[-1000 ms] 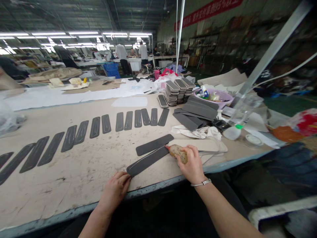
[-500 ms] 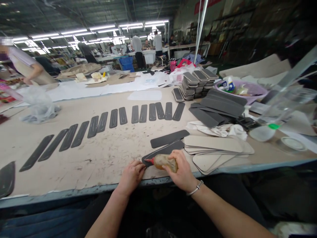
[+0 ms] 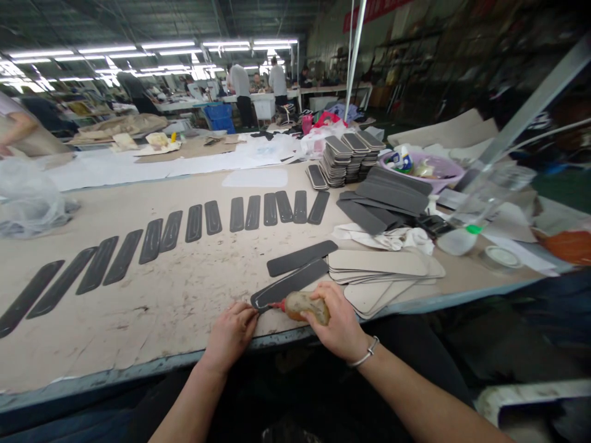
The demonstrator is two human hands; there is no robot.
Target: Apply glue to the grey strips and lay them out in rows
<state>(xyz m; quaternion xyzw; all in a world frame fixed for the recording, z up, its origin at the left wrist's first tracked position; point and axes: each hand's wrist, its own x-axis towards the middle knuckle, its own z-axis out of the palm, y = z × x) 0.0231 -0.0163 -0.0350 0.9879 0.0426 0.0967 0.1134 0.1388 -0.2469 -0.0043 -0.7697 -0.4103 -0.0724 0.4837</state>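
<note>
My right hand (image 3: 335, 317) is wrapped round a brownish glue bottle (image 3: 305, 307) whose red nozzle points left, its tip at the near end of a dark grey strip (image 3: 290, 284). A thin shiny line runs along that strip's edge. At the strip's left end, the closed fingers of my left hand (image 3: 233, 332) pinch its corner. Another dark strip (image 3: 302, 258) lies just behind. To the right is a fanned pile of beige-faced strips (image 3: 383, 264). Several dark strips with shiny lines, such as one (image 3: 194, 223), form a curved row across the table (image 3: 175, 314).
Stacked padded pieces (image 3: 339, 160), loose dark sheets (image 3: 392, 191), a white cloth (image 3: 392, 238), a purple basket (image 3: 436, 181) and a tape roll (image 3: 502, 258) occupy the right side. A plastic bag (image 3: 32, 200) lies far left. People stand in the background.
The view has shifted right. The nozzle has moved from the strip's left tip to its near edge, and the shiny line now shows along the far edge and round the end.
</note>
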